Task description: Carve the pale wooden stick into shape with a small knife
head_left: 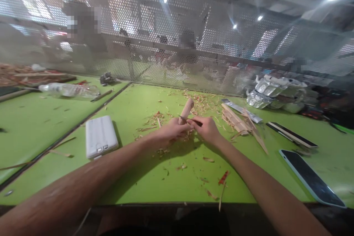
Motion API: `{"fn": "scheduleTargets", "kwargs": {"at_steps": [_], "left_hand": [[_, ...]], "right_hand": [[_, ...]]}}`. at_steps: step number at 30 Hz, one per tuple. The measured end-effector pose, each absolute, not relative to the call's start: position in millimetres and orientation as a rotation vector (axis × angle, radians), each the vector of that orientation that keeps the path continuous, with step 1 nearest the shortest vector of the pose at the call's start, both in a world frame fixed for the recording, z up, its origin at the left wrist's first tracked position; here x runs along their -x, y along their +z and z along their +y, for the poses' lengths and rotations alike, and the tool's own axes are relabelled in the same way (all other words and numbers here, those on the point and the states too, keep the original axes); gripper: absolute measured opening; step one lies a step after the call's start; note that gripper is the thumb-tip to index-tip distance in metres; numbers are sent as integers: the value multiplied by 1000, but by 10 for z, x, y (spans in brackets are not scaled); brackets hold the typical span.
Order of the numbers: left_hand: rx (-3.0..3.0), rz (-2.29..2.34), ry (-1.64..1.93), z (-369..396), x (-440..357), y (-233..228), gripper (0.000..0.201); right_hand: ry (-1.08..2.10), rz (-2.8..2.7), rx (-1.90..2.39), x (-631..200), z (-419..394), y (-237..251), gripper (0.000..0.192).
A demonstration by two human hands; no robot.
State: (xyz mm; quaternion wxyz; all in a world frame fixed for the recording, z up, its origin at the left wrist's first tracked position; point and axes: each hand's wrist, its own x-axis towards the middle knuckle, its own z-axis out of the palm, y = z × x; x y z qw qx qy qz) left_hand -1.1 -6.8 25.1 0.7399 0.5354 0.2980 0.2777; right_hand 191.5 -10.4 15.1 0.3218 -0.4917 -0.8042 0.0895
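Above the middle of the green table, my left hand (pixel 173 131) is wrapped round a pale wooden stick (pixel 187 110) with a rounded end. The stick tilts up and away from me, and its lower part is hidden in the fingers. Close against it on the right, my right hand (pixel 208 129) is closed on a small carving knife (pixel 197 122) with a dark handle. Its thin blade lies across the stick just above my left hand. Curled wood shavings (pixel 206 103) are scattered behind and beneath both hands.
Left stand a white power bank (pixel 101 136) and a clear plastic bottle (pixel 70 90). Rightward lie wood strips (pixel 235 120), a metal ruler (pixel 240 110), a phone (pixel 311 177) and crumpled silver packaging (pixel 272 90). A perforated screen (pixel 171 59) borders the table's back; people sit beyond it.
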Motion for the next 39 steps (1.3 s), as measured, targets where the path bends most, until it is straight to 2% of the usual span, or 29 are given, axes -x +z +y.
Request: {"fn": "scheduleTargets", "kwargs": {"at_steps": [8,16,21,27,33,37,39], "left_hand": [[-1420,840,704,-43,-34,164,21],[-1555,858,647,-30,-35,71,36],[-1566,891,550,-89,-60,48,42],[-1535,820,459,-109,-36,123,38],[-1531,839,420,-107,0,133,39],[-1646,745,406,-174,-12,128,45],[-1647,751,443,-171,-17,119,45]], "right_hand": [[62,-2181,1310,-1954,-98,158,54],[-42,-2138,1343,-2045,-27,132,60],[-9,-1995,1473,-2278,91,161,51],[-60,-1896,1532,-2406,190,173,55],[-47,-1948,1615,-2502,251,136,51],[-155,-1634,1774,-2843,326,102,51],[-98,-1512,1766,-2930,346,113,51]]}}
